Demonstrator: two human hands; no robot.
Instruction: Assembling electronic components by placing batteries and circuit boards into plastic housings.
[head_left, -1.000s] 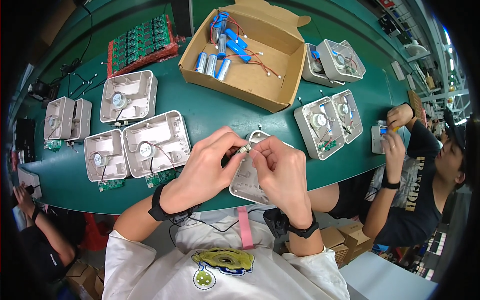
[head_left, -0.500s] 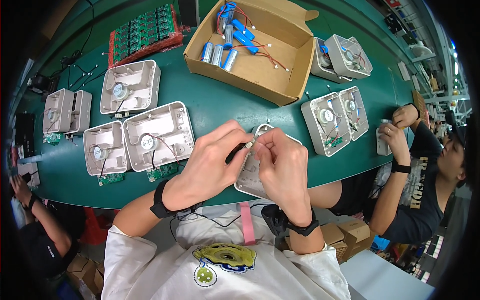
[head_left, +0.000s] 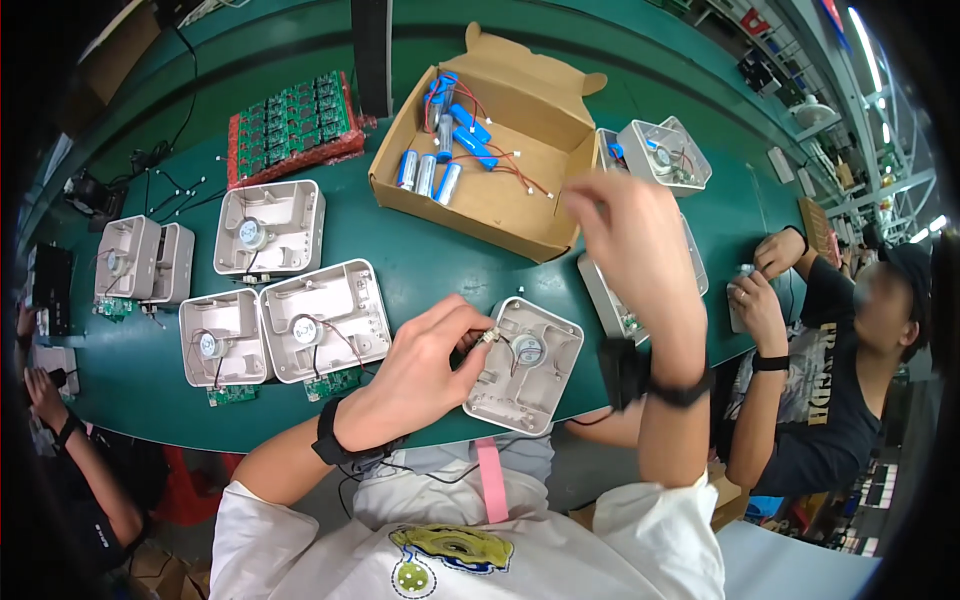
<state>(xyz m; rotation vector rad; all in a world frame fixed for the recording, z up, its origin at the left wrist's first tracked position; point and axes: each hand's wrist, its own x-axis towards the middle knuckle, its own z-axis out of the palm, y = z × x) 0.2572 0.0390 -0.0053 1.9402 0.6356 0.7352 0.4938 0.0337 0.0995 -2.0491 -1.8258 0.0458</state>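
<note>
My left hand point(head_left: 425, 365) pinches a small pale connector point(head_left: 489, 337) between thumb and fingertips, at the left edge of an open light-grey plastic housing point(head_left: 550, 385). Inside that housing sits a round silver speaker point(head_left: 527, 349), with thin dark wires near the connector. My right hand point(head_left: 635, 225) is raised off the housing, beside the right side of a cardboard box point(head_left: 480, 228). Its fingers are loosely bent and apart, somewhat blurred, with nothing visible in them. Several blue and silver battery cells point(head_left: 472, 148) with red and black leads lie in the box.
More grey housings with speakers point(head_left: 325, 320) stand to the left, green circuit boards point(head_left: 232, 394) at their front edges. A stack of green boards point(head_left: 295, 125) lies on red wrap at the back. Other housings point(head_left: 668, 158) are at the right, where a co-worker point(head_left: 840, 400) sits.
My right hand has let go near the connector and moved up and right toward the box, uncovering the housing and speaker. The left hand still pinches the connector. The view has shifted.
</note>
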